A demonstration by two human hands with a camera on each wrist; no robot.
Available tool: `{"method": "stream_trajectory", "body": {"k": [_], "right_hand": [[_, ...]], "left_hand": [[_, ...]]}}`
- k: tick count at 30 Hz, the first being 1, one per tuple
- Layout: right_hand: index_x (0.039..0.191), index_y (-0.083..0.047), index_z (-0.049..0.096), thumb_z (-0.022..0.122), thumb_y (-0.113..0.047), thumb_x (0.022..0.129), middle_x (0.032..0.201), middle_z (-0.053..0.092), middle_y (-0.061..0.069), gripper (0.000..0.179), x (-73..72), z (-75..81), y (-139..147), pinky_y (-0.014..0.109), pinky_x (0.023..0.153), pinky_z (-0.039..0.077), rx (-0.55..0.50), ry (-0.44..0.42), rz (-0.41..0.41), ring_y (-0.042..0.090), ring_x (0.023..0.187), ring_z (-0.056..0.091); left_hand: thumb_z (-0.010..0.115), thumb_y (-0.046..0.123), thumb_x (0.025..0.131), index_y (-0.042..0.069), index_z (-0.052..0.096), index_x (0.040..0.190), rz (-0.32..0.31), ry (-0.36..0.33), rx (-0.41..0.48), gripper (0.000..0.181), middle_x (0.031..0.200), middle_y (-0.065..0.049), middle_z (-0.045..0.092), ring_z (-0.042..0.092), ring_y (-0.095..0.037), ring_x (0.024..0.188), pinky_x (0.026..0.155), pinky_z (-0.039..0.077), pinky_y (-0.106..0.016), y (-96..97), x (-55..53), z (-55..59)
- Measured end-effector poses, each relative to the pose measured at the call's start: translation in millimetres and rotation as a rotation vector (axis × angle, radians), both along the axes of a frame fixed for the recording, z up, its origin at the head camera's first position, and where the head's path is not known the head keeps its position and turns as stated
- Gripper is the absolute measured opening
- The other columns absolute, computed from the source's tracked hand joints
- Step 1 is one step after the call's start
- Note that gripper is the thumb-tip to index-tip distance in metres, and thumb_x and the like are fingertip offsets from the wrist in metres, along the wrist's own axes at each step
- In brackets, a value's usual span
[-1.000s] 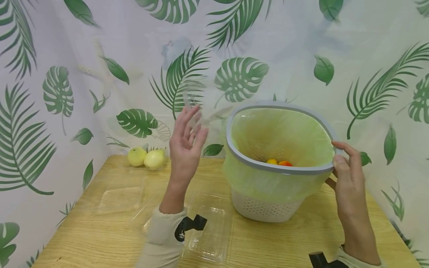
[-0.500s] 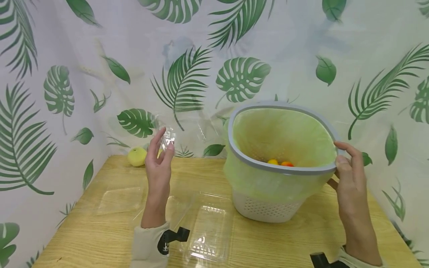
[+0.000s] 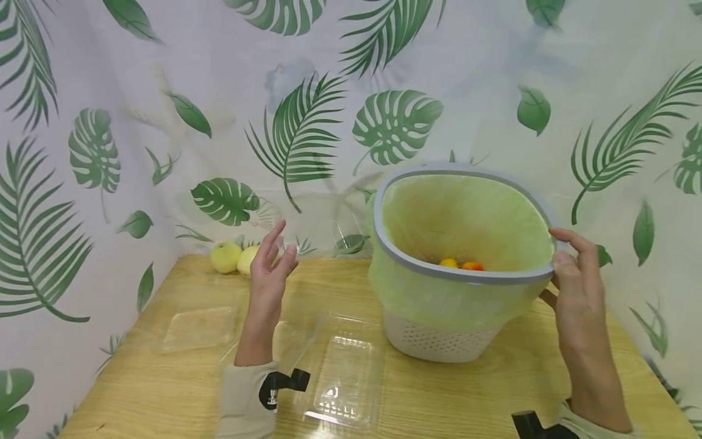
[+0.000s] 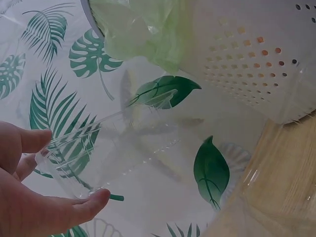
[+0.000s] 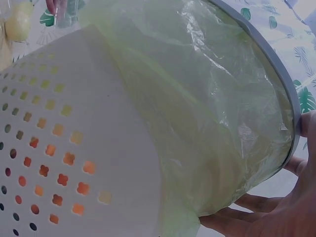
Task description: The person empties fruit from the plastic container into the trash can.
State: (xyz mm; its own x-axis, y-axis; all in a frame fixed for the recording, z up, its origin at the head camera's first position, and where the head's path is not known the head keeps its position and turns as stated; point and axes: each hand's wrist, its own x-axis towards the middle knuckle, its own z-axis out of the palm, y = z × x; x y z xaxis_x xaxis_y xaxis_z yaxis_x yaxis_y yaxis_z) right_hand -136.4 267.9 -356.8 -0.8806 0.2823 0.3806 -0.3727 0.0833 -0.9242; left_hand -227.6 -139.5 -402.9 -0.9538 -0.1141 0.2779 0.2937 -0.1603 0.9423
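My left hand [image 3: 269, 274] pinches one end of a clear plastic container [image 4: 118, 143] between thumb and fingers, holding it above the table; in the head view it is so see-through that its outline is faint. To the right stands a white perforated bin [image 3: 441, 338] with a grey rim [image 3: 466, 277] and a pale green bag [image 3: 439, 305] folded over it. My right hand [image 3: 584, 292] grips the rim and bag at the bin's right side. A yellow round item [image 3: 448, 263] and an orange-red one [image 3: 472, 266] lie inside the bin.
Two pale yellow-green fruits [image 3: 225, 256] sit at the back left of the wooden table [image 3: 148, 390]. Flat clear plastic trays [image 3: 345, 378] lie on the table left of the bin. A leaf-printed cloth [image 3: 466, 73] hangs behind.
My left hand has moved left and down with the clear container, which has swung from upright to pointing right toward the bin. My right hand stays on the rim.
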Motion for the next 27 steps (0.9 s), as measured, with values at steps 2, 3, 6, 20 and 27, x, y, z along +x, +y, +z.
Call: {"method": "stream_trajectory", "body": {"k": [2,3,6,20,27], "right_hand": [[0.152,-0.021,0.043,0.037,-0.026,0.109,0.125,0.050,0.009,0.044,-0.2,-0.8,-1.2,0.017,0.079,0.050,0.003,-0.005,0.006,0.021,0.110,0.058],[0.152,-0.021,0.043,0.037,-0.026,0.109,0.126,0.049,0.009,0.044,-0.2,-1.3,-1.8,0.017,0.079,0.050,0.005,-0.005,0.005,0.021,0.109,0.058],[0.152,-0.020,0.044,0.037,-0.026,0.109,0.126,0.049,0.010,0.044,-0.8,-2.8,-3.1,0.016,0.078,0.051,-0.001,0.004,0.007,0.020,0.108,0.059],[0.151,-0.020,0.044,0.037,-0.024,0.108,0.125,0.050,0.010,0.044,-5.9,-2.4,-6.3,0.017,0.077,0.052,-0.011,0.009,0.028,0.019,0.105,0.059],[0.151,-0.021,0.044,0.037,-0.026,0.109,0.125,0.048,0.008,0.043,-4.3,-1.0,-1.8,0.016,0.076,0.050,-0.029,0.004,0.020,0.018,0.103,0.058]], "left_hand": [[0.060,0.012,0.105,0.021,0.049,0.153,-0.003,-0.028,-0.003,0.050,0.167,-0.009,0.023,0.032,-0.034,0.148,0.110,0.044,-0.052,-1.9,-2.6,-3.6],[0.060,0.011,0.105,0.020,0.049,0.153,-0.005,-0.046,-0.007,0.050,0.167,-0.011,0.022,0.034,-0.035,0.147,0.110,0.045,-0.051,-2.6,-3.6,-5.5],[0.059,0.009,0.104,0.015,0.050,0.151,-0.003,-0.101,-0.029,0.048,0.166,-0.016,0.022,0.037,-0.037,0.145,0.107,0.045,-0.051,-5.8,-6.8,-11.3],[0.058,-0.001,0.100,0.004,0.047,0.150,-0.064,-0.168,-0.280,0.051,0.132,-0.033,0.048,0.040,-0.047,0.134,0.114,0.033,-0.053,-10.4,-14.5,-34.0],[0.059,0.001,0.100,0.000,0.048,0.148,-0.081,-0.159,-0.283,0.049,0.165,-0.019,0.028,0.009,-0.039,0.155,0.126,0.008,-0.052,-11.5,-15.3,-33.8]]}}
